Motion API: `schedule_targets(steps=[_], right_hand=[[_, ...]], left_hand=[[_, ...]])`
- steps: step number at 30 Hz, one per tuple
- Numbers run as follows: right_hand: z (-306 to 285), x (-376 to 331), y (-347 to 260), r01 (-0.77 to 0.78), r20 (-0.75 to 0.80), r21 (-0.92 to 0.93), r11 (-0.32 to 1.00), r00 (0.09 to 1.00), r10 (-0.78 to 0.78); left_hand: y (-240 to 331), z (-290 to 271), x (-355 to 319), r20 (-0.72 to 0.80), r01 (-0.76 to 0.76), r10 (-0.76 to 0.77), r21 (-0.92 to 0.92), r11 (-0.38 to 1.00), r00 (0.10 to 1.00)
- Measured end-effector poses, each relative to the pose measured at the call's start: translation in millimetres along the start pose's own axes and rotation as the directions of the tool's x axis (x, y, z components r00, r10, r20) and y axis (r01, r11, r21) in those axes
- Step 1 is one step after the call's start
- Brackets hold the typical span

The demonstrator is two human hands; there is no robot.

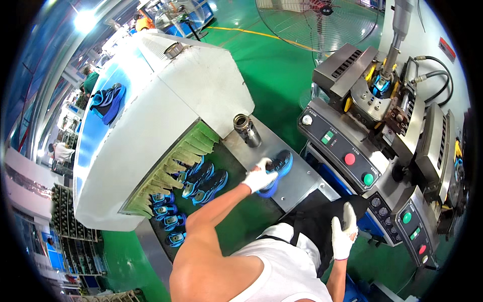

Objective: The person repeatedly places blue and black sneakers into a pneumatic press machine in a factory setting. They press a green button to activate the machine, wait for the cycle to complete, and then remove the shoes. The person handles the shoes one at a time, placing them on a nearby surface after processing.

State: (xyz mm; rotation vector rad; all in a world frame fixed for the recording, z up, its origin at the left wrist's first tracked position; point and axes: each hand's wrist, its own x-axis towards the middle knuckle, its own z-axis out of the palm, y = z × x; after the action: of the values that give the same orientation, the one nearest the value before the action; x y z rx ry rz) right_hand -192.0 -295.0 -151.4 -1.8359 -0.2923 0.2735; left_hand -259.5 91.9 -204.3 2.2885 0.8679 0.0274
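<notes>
My left hand (258, 176), in a white glove, is at a pair of dark shoes with bright blue soles on the metal ledge. Its fingers close on the nearer shoe (270, 190), which they partly cover. Just beyond lies the other shoe (282, 162), its dark upper and blue sole in view. My right hand (343, 232), also gloved in white, is raised beside my dark apron (322, 211), fingers stretched and thumb apart, holding nothing. Several more black-and-blue shoes (210, 187) stand in rows on the dark belt to the left.
A white machine housing (201, 80) with green strip curtains (171, 166) spans the belt. A metal flask (247, 132) stands on the ledge (297, 181). On the right is a press (372, 100) with a button panel (347, 146). A large fan (322, 25) stands behind.
</notes>
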Motion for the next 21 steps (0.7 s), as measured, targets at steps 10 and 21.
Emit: schedule_targets(steps=[10,21], right_hand=[[33,-92,2,0.055,-0.148,-0.412,0.91,0.981,-0.126],[-112,-175,-10,-0.335,-0.888,-0.459,0.823,0.196,-0.416]], left_hand=[[188,60,-100,0.283,-0.373,0.623,-0.599,0.709,0.729],[354,144,-265,0.368,-0.334,0.919,-0.892,0.306,-0.141]])
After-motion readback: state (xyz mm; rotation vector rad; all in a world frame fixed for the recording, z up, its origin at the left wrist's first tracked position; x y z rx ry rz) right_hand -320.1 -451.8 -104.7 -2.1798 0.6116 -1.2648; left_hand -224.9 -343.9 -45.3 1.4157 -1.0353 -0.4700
